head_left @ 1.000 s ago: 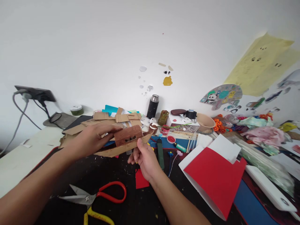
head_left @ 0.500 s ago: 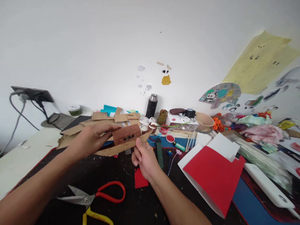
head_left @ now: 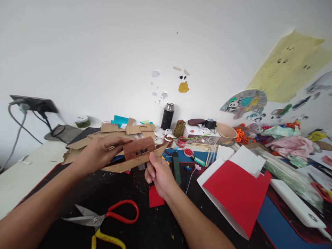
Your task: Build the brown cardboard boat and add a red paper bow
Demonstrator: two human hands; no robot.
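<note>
Above the dark mat, a small cardboard model boat (head_left: 135,162) is held up between my hands. On it sits a brown curved cabin (head_left: 139,148) with small window cut-outs. My left hand (head_left: 103,150) pinches the cabin's left end between thumb and fingers. Lower down on the right, my right hand (head_left: 158,171) grips the hull's side, its thumb pressed on the near face. Open-bladed scissors (head_left: 97,219) with one red and one yellow handle lie on the mat below. A red paper scrap (head_left: 155,197) lies partly under my right hand.
Cardboard pieces (head_left: 83,143) lie behind my left hand. A black thermos (head_left: 168,117) stands by the wall. A green cutter (head_left: 176,169) and a dish of red stuff (head_left: 188,152) lie beyond my right hand. Folded red paper (head_left: 236,193) covers the mat's right side.
The boat and both hands have shifted very slightly left in view. The grip of each hand looks the same. More of a red-handled tool shows at the far right edge.
</note>
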